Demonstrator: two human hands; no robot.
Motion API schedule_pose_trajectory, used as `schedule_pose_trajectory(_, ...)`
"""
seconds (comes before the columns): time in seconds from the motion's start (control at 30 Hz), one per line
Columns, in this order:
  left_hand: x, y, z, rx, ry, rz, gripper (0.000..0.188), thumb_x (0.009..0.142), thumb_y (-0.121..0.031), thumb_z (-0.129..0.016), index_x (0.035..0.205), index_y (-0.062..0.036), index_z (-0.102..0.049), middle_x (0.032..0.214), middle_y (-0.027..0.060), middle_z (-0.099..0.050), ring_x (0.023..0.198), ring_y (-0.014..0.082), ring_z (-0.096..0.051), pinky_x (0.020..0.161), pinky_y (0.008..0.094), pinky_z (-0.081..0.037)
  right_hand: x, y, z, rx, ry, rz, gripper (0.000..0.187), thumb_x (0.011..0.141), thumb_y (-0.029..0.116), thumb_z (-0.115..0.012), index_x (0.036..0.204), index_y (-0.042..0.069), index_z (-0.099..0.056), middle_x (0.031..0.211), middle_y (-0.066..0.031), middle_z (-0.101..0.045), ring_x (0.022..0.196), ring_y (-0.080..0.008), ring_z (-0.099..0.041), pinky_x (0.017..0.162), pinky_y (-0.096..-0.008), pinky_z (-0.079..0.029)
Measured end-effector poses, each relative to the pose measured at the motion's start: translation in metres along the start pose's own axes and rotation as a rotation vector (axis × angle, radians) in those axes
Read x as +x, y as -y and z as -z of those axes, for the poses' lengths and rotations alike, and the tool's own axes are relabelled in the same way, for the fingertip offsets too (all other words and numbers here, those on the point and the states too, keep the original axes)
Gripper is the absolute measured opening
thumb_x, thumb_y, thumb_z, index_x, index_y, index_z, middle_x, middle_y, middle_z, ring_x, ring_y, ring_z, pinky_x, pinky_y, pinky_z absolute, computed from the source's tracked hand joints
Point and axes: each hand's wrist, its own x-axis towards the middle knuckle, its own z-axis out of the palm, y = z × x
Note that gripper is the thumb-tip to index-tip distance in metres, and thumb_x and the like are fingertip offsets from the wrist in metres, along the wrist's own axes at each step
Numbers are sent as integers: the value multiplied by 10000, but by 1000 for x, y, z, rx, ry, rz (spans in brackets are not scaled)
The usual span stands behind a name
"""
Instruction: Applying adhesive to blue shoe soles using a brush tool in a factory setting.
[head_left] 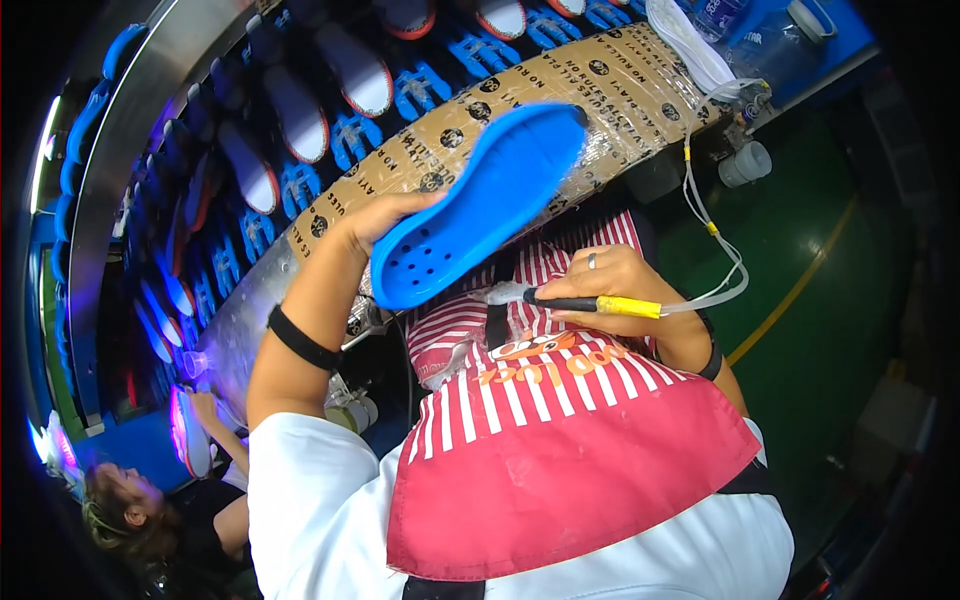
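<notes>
A bright blue shoe sole (490, 195), its hollow inner side facing up and small round holes at its near end, is tilted in the air in front of me. My left hand (388, 215) grips its left edge, with most of the fingers hidden beneath. Closer to my body, my right hand (612, 282) is closed round a glue brush (568, 302) with a black handle, yellow tape and whitish bristles. A thin clear tube (737, 280) runs from the brush's rear end. The bristles sit below the sole, over my striped apron (560, 390), apart from the sole.
A ledge covered in printed brown tape (450, 130) crosses beyond the sole. Behind it, a rack carries several white-soled shoe uppers (300, 125) and blue supports (420, 92). A lidded jug (785, 45) and a white cup (745, 165) are at right. Another person (150, 510) works at lower left.
</notes>
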Motion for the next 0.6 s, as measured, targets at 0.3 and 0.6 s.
schedule_pose_trajectory(0.3,28,36,-27,-518,-94,-1026,702,859,-521,-496,1375,-84,-307,1379,139,-373,1229,321,-410,957,524,-394,-1,-1,12,64,-333,-162,263,683,36,-728,937,-1,-673,761,-108,-655,649,-184,-591,588,-267,-439)
schedule_pose_trajectory(0.6,31,81,-56,-1178,309,-715,853,797,-739,-301,1409,-146,-263,1384,237,-329,1200,472,-379,881,662,-371,-14,-4,11,495,-474,-443,275,746,11,-686,1015,-34,-646,858,-101,-676,755,-109,-628,673,-202,-479)
